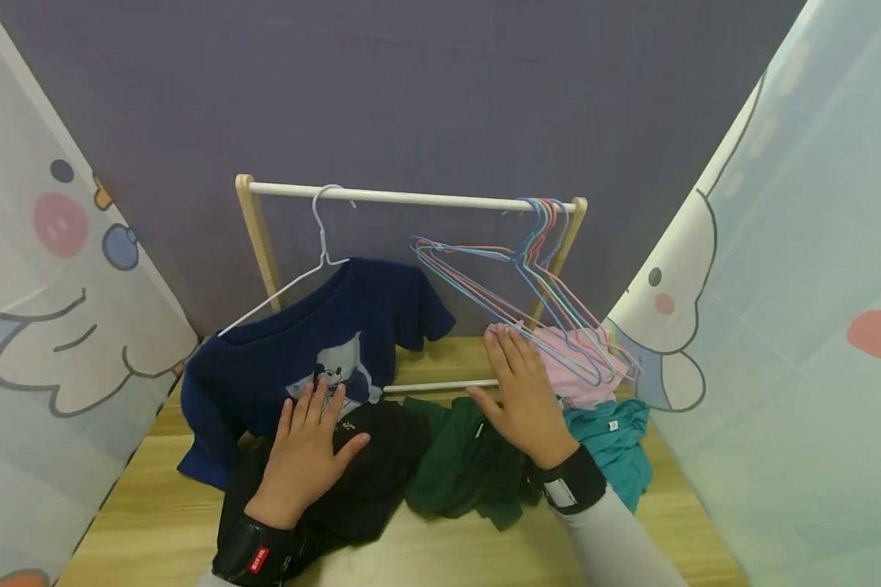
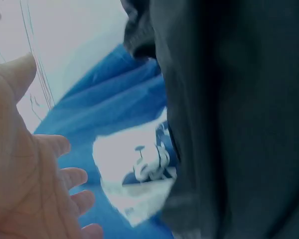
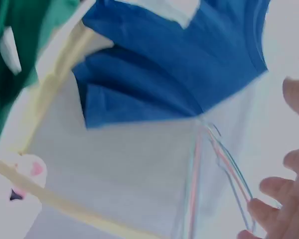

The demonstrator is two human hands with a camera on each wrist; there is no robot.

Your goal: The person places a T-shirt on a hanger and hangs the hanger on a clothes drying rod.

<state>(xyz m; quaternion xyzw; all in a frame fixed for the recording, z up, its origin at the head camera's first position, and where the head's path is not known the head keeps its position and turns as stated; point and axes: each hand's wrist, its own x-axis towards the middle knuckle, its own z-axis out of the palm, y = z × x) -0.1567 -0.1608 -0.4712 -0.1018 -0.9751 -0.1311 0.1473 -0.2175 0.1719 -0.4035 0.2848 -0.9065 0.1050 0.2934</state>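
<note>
My left hand (image 1: 303, 465) is over a black garment (image 1: 378, 477), its fingers spread and nothing in its grasp. Just beyond its fingertips a navy T-shirt (image 1: 294, 346) with a cartoon print hangs from a white hanger (image 1: 324, 244), whose left arm shows above the neckline. My right hand (image 1: 524, 403) has straight fingers and holds nothing. It is between a dark green garment (image 1: 455, 465) and a pink garment (image 1: 576, 359); whether it touches them I cannot tell. In the left wrist view, the palm (image 2: 25, 169) faces the T-shirt's print.
A small rack with a white rail (image 1: 426, 198) and wooden posts stands at the back. Several coloured hangers (image 1: 546, 269) crowd its right end. A teal garment (image 1: 617, 448) lies at the right on the wooden table (image 1: 139, 522). Cartoon-print curtains (image 1: 800, 326) flank both sides.
</note>
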